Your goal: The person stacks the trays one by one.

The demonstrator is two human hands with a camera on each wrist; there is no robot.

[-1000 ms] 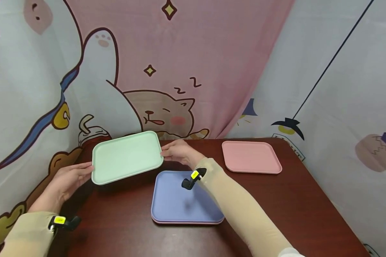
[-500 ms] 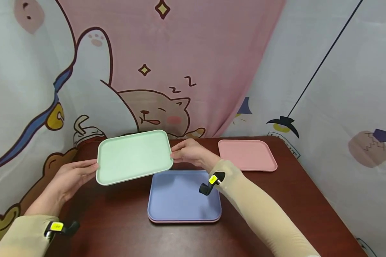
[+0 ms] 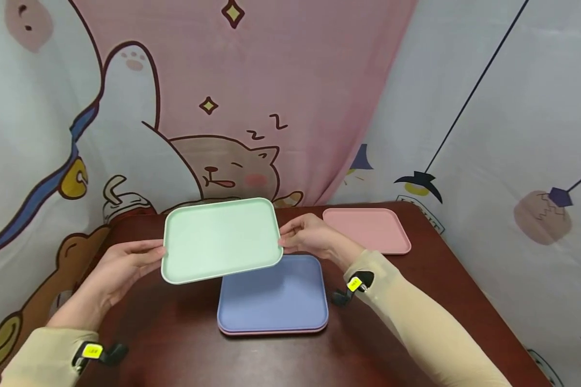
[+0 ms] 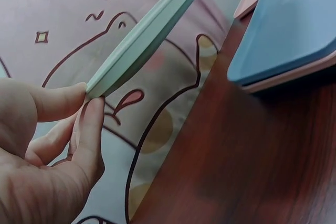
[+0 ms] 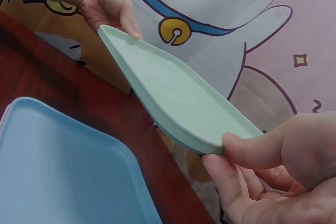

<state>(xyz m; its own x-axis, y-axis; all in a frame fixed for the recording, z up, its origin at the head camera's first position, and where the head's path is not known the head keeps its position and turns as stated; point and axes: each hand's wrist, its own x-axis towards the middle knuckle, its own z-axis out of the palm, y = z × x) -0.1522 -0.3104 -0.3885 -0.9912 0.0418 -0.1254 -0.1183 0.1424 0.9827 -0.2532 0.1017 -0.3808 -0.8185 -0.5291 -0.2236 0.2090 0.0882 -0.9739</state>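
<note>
Between both hands a pale green rectangular tray (image 3: 222, 239) is held up off the table, its left end slightly lower in the head view. My left hand (image 3: 126, 269) pinches its left short edge, thumb on top and fingers beneath, as the left wrist view shows. At the opposite short edge my right hand (image 3: 319, 236) pinches the rim the same way. Below and slightly right lies a blue tray (image 3: 276, 301), stacked on a pink tray (image 4: 294, 74) of which only the edge shows. The green tray overlaps the blue one's far left corner in the head view.
A separate pink tray (image 3: 368, 230) lies at the back right of the dark red-brown table (image 3: 174, 344), partly behind the right wrist. A printed cloth (image 3: 295, 80) with cartoon animals hangs close behind the table's back edge and along its sides.
Both hands have carried the green tray rightward, so it now overlaps the blue tray's far edge. The right arm has swung right, uncovering the blue tray. The head view has shifted slightly.
</note>
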